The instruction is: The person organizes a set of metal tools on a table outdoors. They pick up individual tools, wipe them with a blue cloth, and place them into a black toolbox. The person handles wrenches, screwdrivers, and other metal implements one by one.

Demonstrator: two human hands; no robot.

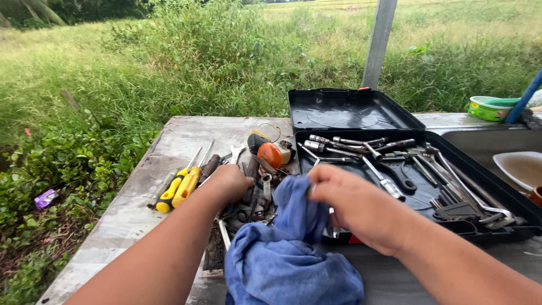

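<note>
Setting: an outdoor worktable (169, 135) of pale, worn boards, with tall grass filling the upper half of the frame.
Left hand: the left hand (228, 182) sits at centre frame, fingers curled down into a heap of loose tools (251, 195); what exactly it grips I cannot tell, since the fingertips are hidden among the metal.
Right hand: the right hand (353, 206), just right of centre, has its fingers bunched together, pinching the top of a blue cloth (293, 248).
Blue cloth: crumpled, it hangs from that pinch down to the bottom centre of the frame, between the two forearms and touching the tool heap.
Tool case: an open black case (350, 110) lies at centre right, lid up behind; wrenches and sockets (395, 164) lie loose in its tray.
Screwdrivers: two yellow-handled screwdrivers (180, 189) lie side by side left of the left hand.
Orange object: a round orange tool (270, 153) rests above the heap, beside the case.
Far right: a green bowl (488, 108) and a white dish (522, 168) at the frame's edge.
</note>
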